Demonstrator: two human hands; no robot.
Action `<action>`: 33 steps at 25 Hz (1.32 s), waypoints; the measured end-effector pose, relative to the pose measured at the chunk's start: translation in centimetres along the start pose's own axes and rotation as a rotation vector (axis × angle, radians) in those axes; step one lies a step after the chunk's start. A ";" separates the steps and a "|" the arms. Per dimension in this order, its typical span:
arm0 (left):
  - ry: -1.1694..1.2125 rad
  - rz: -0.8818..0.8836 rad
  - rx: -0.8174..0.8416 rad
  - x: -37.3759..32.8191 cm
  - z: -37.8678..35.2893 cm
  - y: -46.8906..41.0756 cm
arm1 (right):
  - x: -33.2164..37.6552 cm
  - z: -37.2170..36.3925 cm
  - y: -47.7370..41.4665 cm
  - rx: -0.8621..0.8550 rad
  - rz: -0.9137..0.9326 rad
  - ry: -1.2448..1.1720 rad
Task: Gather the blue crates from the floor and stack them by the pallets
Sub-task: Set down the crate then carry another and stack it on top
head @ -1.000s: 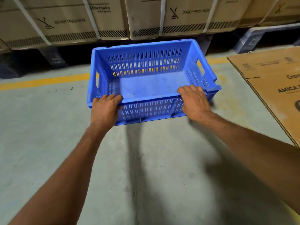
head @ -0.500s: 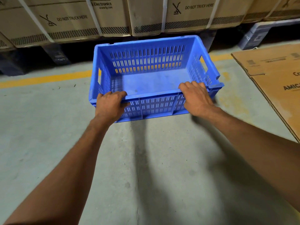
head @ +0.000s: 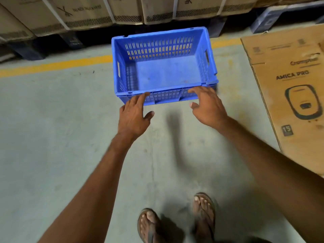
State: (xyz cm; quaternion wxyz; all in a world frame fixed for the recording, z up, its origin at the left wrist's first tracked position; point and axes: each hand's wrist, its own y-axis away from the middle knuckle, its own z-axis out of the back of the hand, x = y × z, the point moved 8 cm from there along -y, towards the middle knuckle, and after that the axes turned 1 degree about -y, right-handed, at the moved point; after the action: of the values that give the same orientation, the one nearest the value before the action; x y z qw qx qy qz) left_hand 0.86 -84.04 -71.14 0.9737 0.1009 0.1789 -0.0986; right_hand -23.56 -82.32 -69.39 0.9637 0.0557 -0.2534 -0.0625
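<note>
An empty blue slotted crate (head: pixel 164 72) sits upright on the concrete floor, just in front of the dark pallets (head: pixel 29 50) that carry strapped cardboard boxes. My left hand (head: pixel 134 116) hovers at the crate's near wall with fingers spread, and its fingertips reach the near rim. My right hand (head: pixel 206 106) is open too, just off the near right corner, holding nothing. Both hands are off the crate's rim grip.
A yellow floor line (head: pixel 57 64) runs behind the crate. A flattened cardboard sheet (head: pixel 289 88) lies on the floor to the right. Strapped cartons (head: pixel 122 11) fill the back. My sandalled feet (head: pixel 177 220) stand on bare concrete below the hands.
Both hands held the crate's near rim before. They have let go and opened, and the crate now rests on the floor. The view has tilted down, showing my feet.
</note>
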 end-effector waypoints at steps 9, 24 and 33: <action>0.166 -0.014 0.010 -15.4 25.2 17.7 | 7.8 22.9 21.6 0.065 -0.150 -0.301; 0.069 -0.721 0.101 -41.5 39.1 51.0 | 13.0 44.5 66.4 -0.392 -0.377 -0.524; 0.059 -1.149 0.374 -59.4 27.5 77.5 | 3.1 44.9 101.6 -0.706 -0.790 -0.602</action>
State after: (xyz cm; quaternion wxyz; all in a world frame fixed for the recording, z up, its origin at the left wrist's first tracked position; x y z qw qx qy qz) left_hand -26.84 -6.77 -11.56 0.7251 0.1602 0.2113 -0.6356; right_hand -33.78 13.95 -14.94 0.7139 -0.1974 -0.4390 -0.5087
